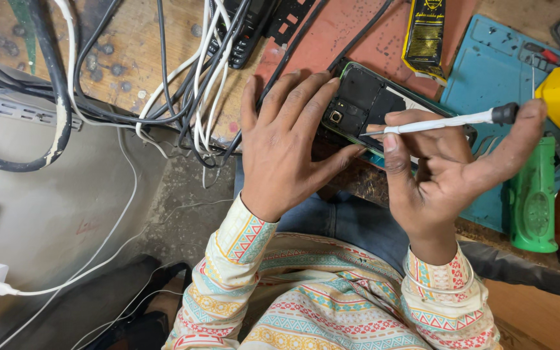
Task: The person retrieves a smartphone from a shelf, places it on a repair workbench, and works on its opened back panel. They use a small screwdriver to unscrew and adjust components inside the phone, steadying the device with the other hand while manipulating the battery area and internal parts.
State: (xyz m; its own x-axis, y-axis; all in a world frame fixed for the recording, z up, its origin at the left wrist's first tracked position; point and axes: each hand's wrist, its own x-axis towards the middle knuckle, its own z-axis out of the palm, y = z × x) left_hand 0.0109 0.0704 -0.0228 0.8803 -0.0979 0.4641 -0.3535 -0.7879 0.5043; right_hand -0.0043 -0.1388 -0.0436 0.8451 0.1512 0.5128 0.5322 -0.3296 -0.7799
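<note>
Opened phone (364, 104) sits on the desk (358, 32), your left hand (286, 146) flat steadying it, right hand (448, 168) pinching a white screwdriver (442, 122).

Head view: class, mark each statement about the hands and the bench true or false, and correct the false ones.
1. The right hand holds a white-shafted screwdriver. True.
2. The left hand holds a hammer. False: it rests on the opened phone, with no tool.
3. The screwdriver tip points at the phone. True.
4. A green torch lies left of the left hand. False: it lies to the right, beyond the right hand.
5. The phone's back cover is on. False: its insides show.
</note>
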